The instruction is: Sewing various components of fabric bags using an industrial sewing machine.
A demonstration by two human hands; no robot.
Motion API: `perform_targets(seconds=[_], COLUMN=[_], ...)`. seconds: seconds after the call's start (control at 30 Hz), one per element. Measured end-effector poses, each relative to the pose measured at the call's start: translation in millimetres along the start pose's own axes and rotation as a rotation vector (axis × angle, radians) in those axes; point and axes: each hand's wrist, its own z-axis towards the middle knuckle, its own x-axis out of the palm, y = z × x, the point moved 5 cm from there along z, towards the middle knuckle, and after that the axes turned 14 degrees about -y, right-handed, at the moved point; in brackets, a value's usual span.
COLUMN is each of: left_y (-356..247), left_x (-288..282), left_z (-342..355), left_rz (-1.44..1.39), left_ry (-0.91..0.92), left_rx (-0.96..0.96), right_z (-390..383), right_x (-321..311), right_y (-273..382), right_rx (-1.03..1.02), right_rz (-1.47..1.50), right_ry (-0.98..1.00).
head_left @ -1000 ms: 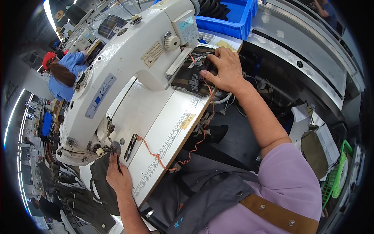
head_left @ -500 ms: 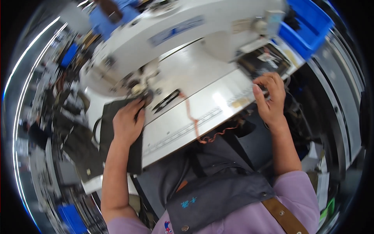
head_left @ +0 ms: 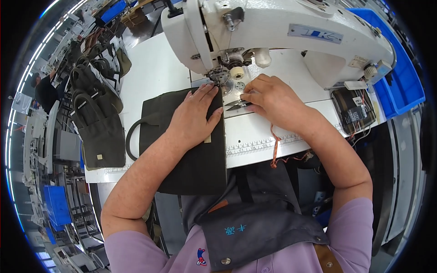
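Note:
A dark olive fabric bag (head_left: 182, 170) with a loop handle lies on the white sewing table, its right edge by the presser foot of the sewing machine (head_left: 268, 34). My left hand (head_left: 193, 113) rests flat on the bag, fingers stretched toward the needle area. Just right of the bag, my right hand (head_left: 275, 100) is closed around a pair of thread snips (head_left: 237, 105), with the blades pointing left toward the bag's edge. An orange cord (head_left: 275, 145) hangs below this hand over the table's front edge. The palm hides most of the snips' handle.
More dark olive bags (head_left: 98, 123) are piled at the left. At the right stand a dark control box (head_left: 353, 109) and a blue bin (head_left: 405, 98). A printed ruler strip (head_left: 255, 146) runs along the table's front edge. Another person (head_left: 45, 93) is far left.
My right hand has come left from beside the control box and taken hold of the thread snips, which lay on the table. My left hand stays on the bag. The view has turned.

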Motion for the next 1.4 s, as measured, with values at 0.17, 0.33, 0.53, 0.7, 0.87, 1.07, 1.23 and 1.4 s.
perform_targets(seconds=[0.17,0.33,0.53,0.7,0.87,1.07,1.23,1.4], left_y=[13,26,27,26,26,20,18,21], left_x=[-9,-11,-9,-9,-8,-5,-2,1], left_z=[-1,2,3,7,7,6,7,7], left_rz=[0.002,-0.118,-0.178,-0.180,-0.162,-0.139,-0.133,-0.139], left_ry=[-0.018,0.031,0.051,0.045,0.004,-0.042,-0.096,-0.132], left_rx=[0.146,0.171,0.181,0.189,0.167,0.112,0.086,0.052], right_z=[24,30,24,21,23,22,22,19], right_x=[11,23,27,42,43,45,41,42], right_y=[-6,-8,10,2,4,3,6,3], right_rx=[-0.031,0.112,-0.014,0.061,0.081,0.079,0.063,0.029], right_rz=[-0.024,0.079,-0.009,-0.092,-0.147,-0.150,-0.157,-0.157], right_ry=[0.175,0.077,0.078,0.225,0.225,0.225,0.190,0.152])
